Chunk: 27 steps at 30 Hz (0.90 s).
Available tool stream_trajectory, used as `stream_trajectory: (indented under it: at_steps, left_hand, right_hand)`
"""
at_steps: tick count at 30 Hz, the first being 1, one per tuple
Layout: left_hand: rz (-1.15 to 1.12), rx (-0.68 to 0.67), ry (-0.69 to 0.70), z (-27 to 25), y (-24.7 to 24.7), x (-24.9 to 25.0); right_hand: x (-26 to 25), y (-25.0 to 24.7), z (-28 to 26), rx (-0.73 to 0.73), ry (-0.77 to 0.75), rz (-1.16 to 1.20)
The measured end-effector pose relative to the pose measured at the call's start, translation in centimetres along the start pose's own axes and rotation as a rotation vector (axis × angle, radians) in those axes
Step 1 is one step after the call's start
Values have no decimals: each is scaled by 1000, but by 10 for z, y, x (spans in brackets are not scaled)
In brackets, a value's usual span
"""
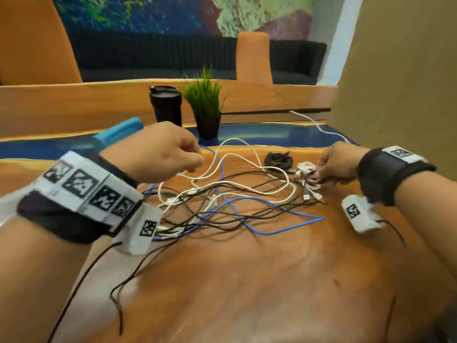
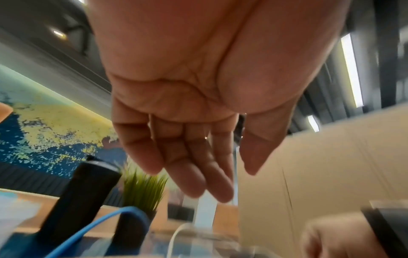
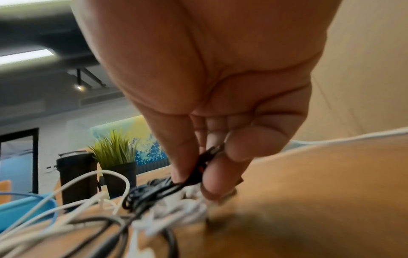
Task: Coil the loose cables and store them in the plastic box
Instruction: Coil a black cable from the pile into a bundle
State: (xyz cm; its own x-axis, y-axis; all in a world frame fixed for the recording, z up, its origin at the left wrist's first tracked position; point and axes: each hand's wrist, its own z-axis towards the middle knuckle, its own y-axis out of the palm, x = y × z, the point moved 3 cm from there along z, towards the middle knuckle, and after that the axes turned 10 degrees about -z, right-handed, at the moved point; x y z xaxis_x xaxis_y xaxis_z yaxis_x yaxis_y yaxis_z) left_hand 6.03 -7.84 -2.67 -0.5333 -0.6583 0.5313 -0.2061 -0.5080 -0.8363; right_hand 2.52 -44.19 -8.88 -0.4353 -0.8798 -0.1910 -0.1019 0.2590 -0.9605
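Note:
A tangle of loose black, white and blue cables (image 1: 222,196) lies on the wooden table (image 1: 247,280). My left hand (image 1: 195,157) hovers over its far left part; the left wrist view shows its fingers (image 2: 196,183) relaxed and holding nothing. At the tangle's right end my right hand (image 1: 315,175) pinches the plug end of a black cable (image 3: 154,190) between thumb and fingers (image 3: 214,183). A coiled black cable (image 1: 278,159) and a small white coil (image 1: 306,167) lie just beyond. The blue-edged plastic box (image 1: 118,132) sits behind my left hand, mostly hidden.
A black tumbler (image 1: 165,105) and a small potted plant (image 1: 205,107) stand at the far side of the table. A tall cardboard box (image 1: 395,82) rises at the right. A white cable (image 1: 319,127) runs off toward the back right.

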Motion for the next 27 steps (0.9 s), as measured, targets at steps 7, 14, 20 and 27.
stream_trajectory:
  at_steps: [7, 14, 20, 27]
  left_hand:
    - [378, -290, -30, -13, 19, -34]
    - [421, -371, -63, -22, 55, -36]
    - [332, -281, -127, -14, 64, -34]
    - [316, -286, -134, -21, 62, -32]
  right_hand:
    - [-27, -29, 1, 222, 0, -628]
    - [-149, -35, -86, 128, -589, -383]
    - [-213, 41, -95, 10, -722, -678]
    - [-210, 61, -89, -48, -724, -619]
